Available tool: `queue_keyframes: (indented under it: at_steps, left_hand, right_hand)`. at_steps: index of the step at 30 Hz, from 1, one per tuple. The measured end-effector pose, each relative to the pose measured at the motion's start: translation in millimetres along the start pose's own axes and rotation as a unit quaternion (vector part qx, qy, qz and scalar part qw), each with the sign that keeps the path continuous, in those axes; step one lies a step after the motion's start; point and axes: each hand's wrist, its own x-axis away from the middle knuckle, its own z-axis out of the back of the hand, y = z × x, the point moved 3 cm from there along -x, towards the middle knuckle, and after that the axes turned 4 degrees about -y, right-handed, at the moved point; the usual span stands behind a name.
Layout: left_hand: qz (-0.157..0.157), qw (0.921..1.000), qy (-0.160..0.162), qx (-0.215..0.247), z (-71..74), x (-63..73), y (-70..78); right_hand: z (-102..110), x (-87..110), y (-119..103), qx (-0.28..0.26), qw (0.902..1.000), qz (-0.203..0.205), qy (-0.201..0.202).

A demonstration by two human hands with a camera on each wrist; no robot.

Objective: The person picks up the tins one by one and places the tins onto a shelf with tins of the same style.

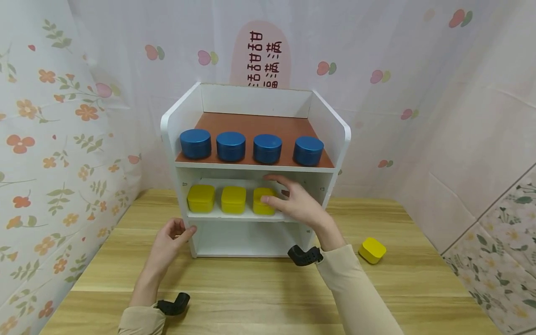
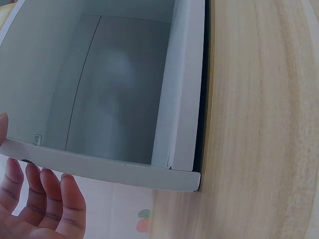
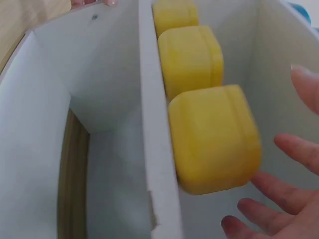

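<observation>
Three yellow square boxes with rounded corners, a left box [image 1: 201, 198], a middle box [image 1: 233, 200] and a right box [image 1: 260, 193], line the middle tier of a white shelf unit [image 1: 255, 217]. My right hand [image 1: 299, 202] is at the right box, thumb in front of it in the head view. The right wrist view shows its fingers spread, one fingertip by the right box [image 3: 214, 139] and the thumb apart from it. My left hand [image 1: 165, 244] holds the unit's left side panel [image 2: 99, 167] low down, thumb on the inner side and fingers outside.
Several blue round tins [image 1: 267, 149] stand along the front of the brown top tier [image 1: 255, 123]. Another yellow box [image 1: 372, 250] lies on the wooden table [image 1: 251, 298] right of the unit. Patterned curtains [image 1: 377, 116] hang behind and at the sides.
</observation>
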Motion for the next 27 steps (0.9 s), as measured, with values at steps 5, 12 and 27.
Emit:
queue_keyframes:
  at_steps: [5, 12, 27]
  left_hand:
    - [-0.001, 1.0, -0.001, 0.002, -0.9, -0.4, -0.3]
    - [-0.007, 0.9999, 0.0, 0.008, -1.7, 1.3, 1.7]
    - [-0.002, 1.0, 0.004, 0.005, -3.1, 2.3, 3.4]
  right_hand:
    - [4, 16.6, -10, 0.042, 0.9982, 0.029, 0.032]
    - [9, 49.4, -17, 0.015, 0.9966, 0.051, 0.062]
    - [34, 131.4, 20, -0.053, 0.9899, 0.057, 0.118]
